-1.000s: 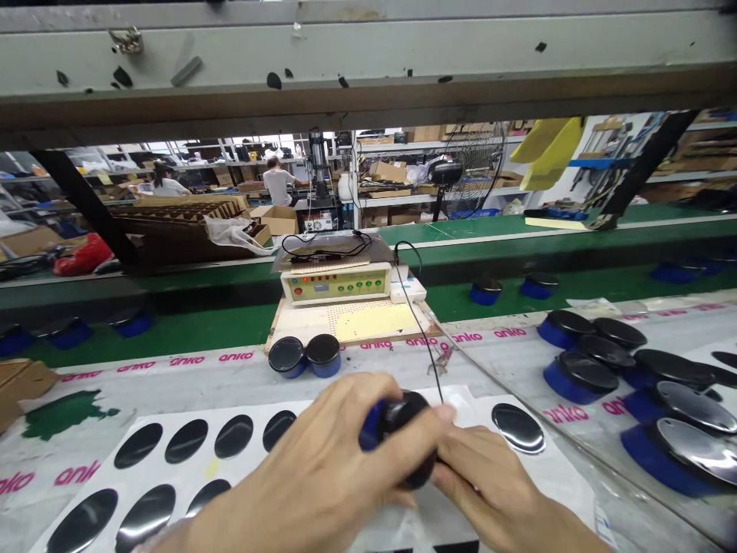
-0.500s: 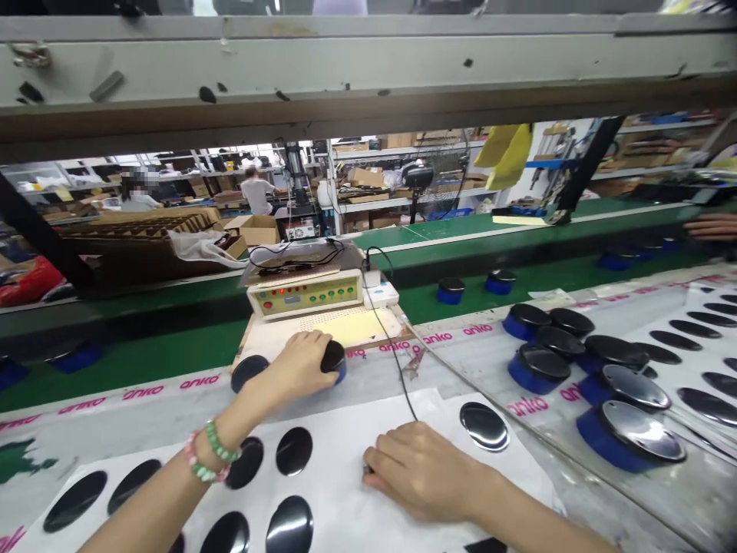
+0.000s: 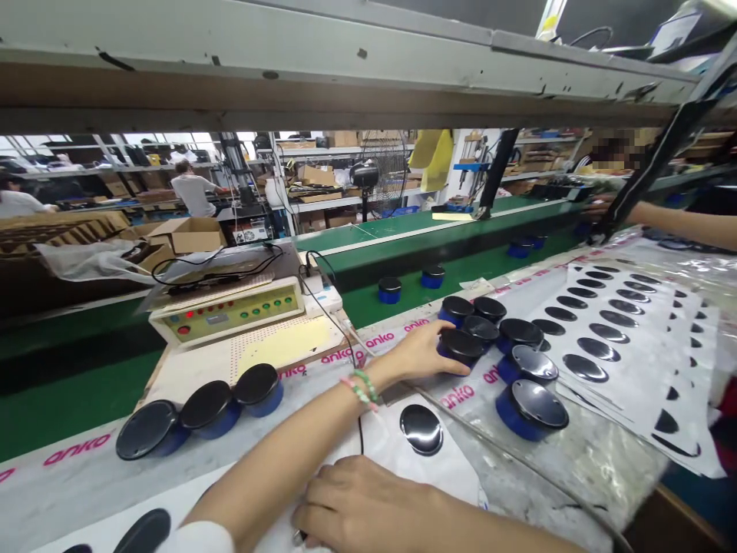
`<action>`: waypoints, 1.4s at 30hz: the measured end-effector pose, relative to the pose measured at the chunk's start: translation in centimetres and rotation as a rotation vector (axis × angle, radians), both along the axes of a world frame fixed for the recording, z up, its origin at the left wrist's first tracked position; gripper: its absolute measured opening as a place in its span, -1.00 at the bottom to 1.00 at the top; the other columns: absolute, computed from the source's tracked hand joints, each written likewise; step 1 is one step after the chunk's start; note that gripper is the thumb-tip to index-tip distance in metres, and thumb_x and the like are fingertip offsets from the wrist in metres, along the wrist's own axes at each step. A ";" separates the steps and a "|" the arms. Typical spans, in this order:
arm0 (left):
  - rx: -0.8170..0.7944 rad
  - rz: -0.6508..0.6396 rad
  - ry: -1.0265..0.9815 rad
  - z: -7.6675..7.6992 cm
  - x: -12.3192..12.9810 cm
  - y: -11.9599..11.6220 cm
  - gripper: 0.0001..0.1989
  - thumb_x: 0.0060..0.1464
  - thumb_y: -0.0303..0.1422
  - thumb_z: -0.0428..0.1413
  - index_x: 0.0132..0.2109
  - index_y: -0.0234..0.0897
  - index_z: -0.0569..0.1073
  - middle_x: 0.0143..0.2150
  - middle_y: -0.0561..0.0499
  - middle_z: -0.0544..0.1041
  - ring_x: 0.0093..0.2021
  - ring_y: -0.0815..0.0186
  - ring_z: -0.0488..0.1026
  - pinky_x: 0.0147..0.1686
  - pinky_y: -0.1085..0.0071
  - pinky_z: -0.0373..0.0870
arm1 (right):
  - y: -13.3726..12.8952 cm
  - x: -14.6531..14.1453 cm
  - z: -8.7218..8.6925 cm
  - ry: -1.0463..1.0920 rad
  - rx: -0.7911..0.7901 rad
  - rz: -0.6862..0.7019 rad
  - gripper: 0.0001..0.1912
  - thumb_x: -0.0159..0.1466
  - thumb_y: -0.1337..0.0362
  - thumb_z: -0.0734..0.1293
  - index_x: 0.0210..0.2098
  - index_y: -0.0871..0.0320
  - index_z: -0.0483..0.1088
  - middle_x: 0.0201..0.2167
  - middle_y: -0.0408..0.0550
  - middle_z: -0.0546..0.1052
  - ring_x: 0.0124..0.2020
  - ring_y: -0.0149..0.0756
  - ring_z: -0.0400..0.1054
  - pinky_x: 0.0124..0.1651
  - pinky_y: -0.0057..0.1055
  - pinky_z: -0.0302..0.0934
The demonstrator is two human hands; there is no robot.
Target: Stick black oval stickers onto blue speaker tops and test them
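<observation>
My left hand (image 3: 429, 349), with a bead bracelet on the wrist, reaches across to the right. Its thumb and fingers wrap round a blue round piece with a glossy black top (image 3: 462, 344), at the near left of a cluster of the same kind. My right hand (image 3: 362, 503) is closed low over the white sheet. A thin black cord (image 3: 361, 438) runs to it, and a small metal tip (image 3: 299, 536) shows at its fingers; the rest is hidden. On the sheet near it lies a black oval disc (image 3: 421, 429).
Three black-topped blue pieces (image 3: 208, 408) stand in a row before a control box (image 3: 230, 309) with a red light. Sheets of black ovals (image 3: 610, 332) lie at right. Behind runs a green conveyor (image 3: 362, 313) with several blue pieces. A co-worker's arm (image 3: 673, 223) reaches in at far right.
My left hand has let go of a black-topped piece beside the control box, leaving it in the row, and moved right to another in the cluster. The view has turned right.
</observation>
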State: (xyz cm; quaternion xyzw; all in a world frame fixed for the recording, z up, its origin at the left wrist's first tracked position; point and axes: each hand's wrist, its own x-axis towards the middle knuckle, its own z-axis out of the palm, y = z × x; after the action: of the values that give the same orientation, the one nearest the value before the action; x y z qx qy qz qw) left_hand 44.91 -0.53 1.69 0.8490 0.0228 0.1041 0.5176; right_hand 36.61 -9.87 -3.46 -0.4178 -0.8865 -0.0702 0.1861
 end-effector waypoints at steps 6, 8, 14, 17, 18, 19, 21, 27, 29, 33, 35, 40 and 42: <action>-0.424 0.112 -0.028 4.9 -14.1 2.9 -0.35 0.01 -0.10 0.13 0.19 -0.27 0.21 0.15 -0.22 0.40 0.06 0.10 0.44 0.02 0.17 0.38 | -1.8 0.2 3.7 0.333 0.140 0.027 -0.64 0.46 0.17 0.00 -0.27 0.17 0.32 -0.54 -0.19 0.41 -0.52 -0.43 0.28 -0.45 -0.46 0.13; -0.530 0.154 -0.036 5.8 -19.0 2.7 -0.39 0.04 -0.06 0.07 0.18 -0.24 0.26 0.08 -0.19 0.47 -0.01 0.09 0.50 0.01 0.12 0.38 | -2.4 0.2 5.9 0.545 0.201 -0.085 -0.68 0.46 0.19 0.00 -0.23 0.17 0.30 -0.52 -0.15 0.43 -0.51 -0.43 0.31 -0.42 -0.48 0.17; -0.737 0.340 -0.081 5.6 -26.6 0.5 -0.50 0.07 -0.07 0.16 0.13 -0.07 0.38 0.03 -0.08 0.51 -0.01 0.18 0.49 -0.07 0.30 0.42 | -1.9 -0.8 10.2 0.654 0.130 -0.207 -0.86 0.40 0.37 0.12 -0.20 0.12 0.29 -0.46 -0.14 0.42 -0.48 -0.38 0.32 -0.44 -0.46 0.18; -0.645 0.362 -0.128 5.3 -27.5 -0.1 -0.43 0.05 -0.03 0.16 0.17 -0.10 0.33 0.05 -0.12 0.49 0.00 0.15 0.48 -0.07 0.27 0.43 | -1.6 -1.9 10.6 0.584 0.127 -0.193 -0.87 0.38 0.39 0.14 -0.19 0.12 0.29 -0.47 -0.14 0.40 -0.50 -0.36 0.30 -0.46 -0.43 0.15; -0.589 0.381 -0.148 5.3 -27.7 -0.2 -0.42 0.05 -0.02 0.16 0.17 -0.11 0.32 0.07 -0.13 0.47 0.04 0.13 0.45 -0.03 0.25 0.41 | -1.6 -2.1 10.6 0.554 0.132 -0.198 -0.87 0.37 0.40 0.14 -0.19 0.12 0.29 -0.48 -0.14 0.39 -0.51 -0.36 0.28 -0.48 -0.43 0.13; -0.518 0.404 -0.161 5.4 -27.8 -0.3 -0.41 0.05 -0.02 0.16 0.17 -0.12 0.30 0.09 -0.13 0.44 0.07 0.13 0.42 0.01 0.23 0.38 | -1.6 -2.4 10.7 0.521 0.141 -0.208 -0.88 0.37 0.40 0.15 -0.20 0.13 0.29 -0.49 -0.14 0.38 -0.52 -0.36 0.27 -0.49 -0.42 0.11; -0.369 0.447 -0.171 5.6 -28.1 -0.4 -0.39 0.04 -0.02 0.17 0.18 -0.13 0.27 0.07 -0.11 0.43 0.09 0.13 0.39 0.06 0.23 0.34 | -1.7 -2.7 10.8 0.454 0.172 -0.236 -0.89 0.36 0.41 0.15 -0.21 0.14 0.28 -0.51 -0.14 0.36 -0.54 -0.35 0.25 -0.52 -0.41 0.07; -0.027 0.567 -0.131 5.9 -28.9 -1.2 -0.33 0.03 -0.05 0.19 0.20 -0.07 0.11 0.04 -0.07 0.42 0.01 0.15 0.43 0.02 0.21 0.39 | -2.1 -3.4 10.7 0.259 0.293 -0.321 -0.85 0.35 0.44 0.13 -0.34 0.15 0.25 -0.58 -0.16 0.30 -0.62 -0.37 0.18 -0.57 -0.40 -0.06; 0.164 0.607 -0.123 5.6 -29.2 -1.6 -0.32 0.05 -0.04 0.16 0.21 -0.09 0.06 0.05 -0.12 0.39 -0.01 0.13 0.45 0.00 0.16 0.42 | -2.0 -3.8 10.3 0.215 0.331 -0.363 -0.82 0.34 0.45 0.12 -0.38 0.14 0.23 -0.59 -0.15 0.31 -0.64 -0.37 0.20 -0.58 -0.39 -0.06; 0.585 0.634 -0.174 5.1 -29.4 -2.1 -0.32 0.13 -0.01 0.05 0.24 -0.24 0.01 0.10 -0.28 0.32 0.07 0.04 0.40 -0.06 0.09 0.47 | -1.3 -4.4 8.3 0.348 0.252 -0.339 -0.79 0.30 0.50 0.09 -0.39 0.13 0.20 -0.58 -0.15 0.32 -0.61 -0.38 0.25 -0.58 -0.45 0.03; 0.774 0.601 -0.186 5.2 -29.4 -2.3 -0.34 0.15 -0.02 0.03 0.23 -0.32 0.06 0.10 -0.30 0.30 0.09 0.06 0.37 -0.04 0.15 0.48 | -0.8 -4.5 6.9 0.509 0.142 -0.277 -0.79 0.32 0.48 0.09 -0.38 0.11 0.19 -0.55 -0.17 0.32 -0.58 -0.41 0.26 -0.55 -0.51 0.10; 1.240 0.544 -0.380 6.0 -29.5 -3.0 -0.46 0.14 -0.13 0.09 0.14 -0.43 0.33 -0.07 -0.16 0.33 0.02 0.09 0.35 0.02 0.18 0.45 | -0.5 -4.6 4.0 0.733 0.089 -0.188 -0.84 0.34 0.44 0.08 -0.23 0.09 0.22 -0.46 -0.13 0.38 -0.49 -0.36 0.34 -0.43 -0.49 0.28; 1.346 0.552 -0.497 5.8 -29.5 -3.5 -0.59 0.10 -0.25 0.18 0.05 -0.37 0.44 -0.13 -0.05 0.34 -0.05 0.15 0.38 0.12 0.13 0.36 | -0.7 -4.6 3.6 0.740 0.141 -0.154 -0.83 0.34 0.41 0.08 -0.20 0.08 0.24 -0.48 -0.11 0.39 -0.51 -0.33 0.34 -0.47 -0.46 0.27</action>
State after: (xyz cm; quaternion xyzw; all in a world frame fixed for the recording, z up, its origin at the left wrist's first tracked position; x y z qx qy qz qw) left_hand 15.39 -3.99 7.45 0.8961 0.0487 0.4088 -0.1658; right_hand 32.02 -10.56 0.19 -0.4666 -0.7183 0.0108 0.5161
